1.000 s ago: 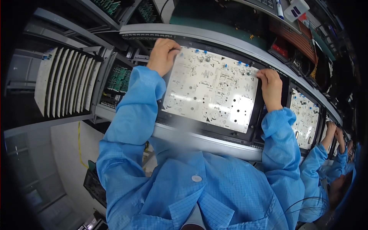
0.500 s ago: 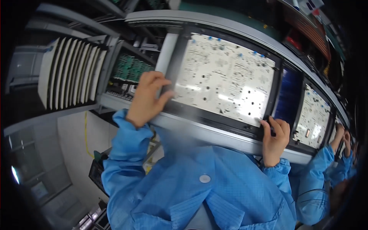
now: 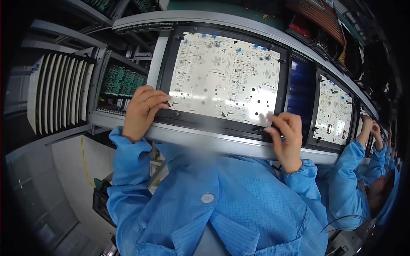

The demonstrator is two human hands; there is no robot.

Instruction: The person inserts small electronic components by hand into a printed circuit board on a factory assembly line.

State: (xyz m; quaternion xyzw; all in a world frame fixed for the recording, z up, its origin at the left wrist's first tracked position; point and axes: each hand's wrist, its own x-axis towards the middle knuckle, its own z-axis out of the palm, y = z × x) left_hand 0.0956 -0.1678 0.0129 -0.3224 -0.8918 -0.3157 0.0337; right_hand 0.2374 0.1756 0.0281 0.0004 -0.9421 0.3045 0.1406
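A large white circuit board (image 3: 226, 79), printed with markings and dotted with holes, lies in a black carrier frame (image 3: 200, 119). A few blue components and small round parts stand along its far edge. At the board's near-left corner, my left hand (image 3: 143, 112) pinches a small black clip (image 3: 169, 102) between thumb and fingertips. My right hand (image 3: 288, 138) is at the near-right corner, its thumb and index finger apart, with the thumb beside another black clip (image 3: 259, 129). Nothing visible is held in the right hand.
A metal rail (image 3: 230, 145) runs along the near side. Farther right is a second white board (image 3: 335, 109) in its carrier, past a dark blue gap (image 3: 300, 87). Upright white boards (image 3: 60, 94) and green circuit boards (image 3: 124, 81) stand left. A co-worker's hands (image 3: 371, 128) are far right.
The board and carrier have shifted left in view. My left fingers have closed at the near-left corner, and my right fingers have moved over the near-right corner.
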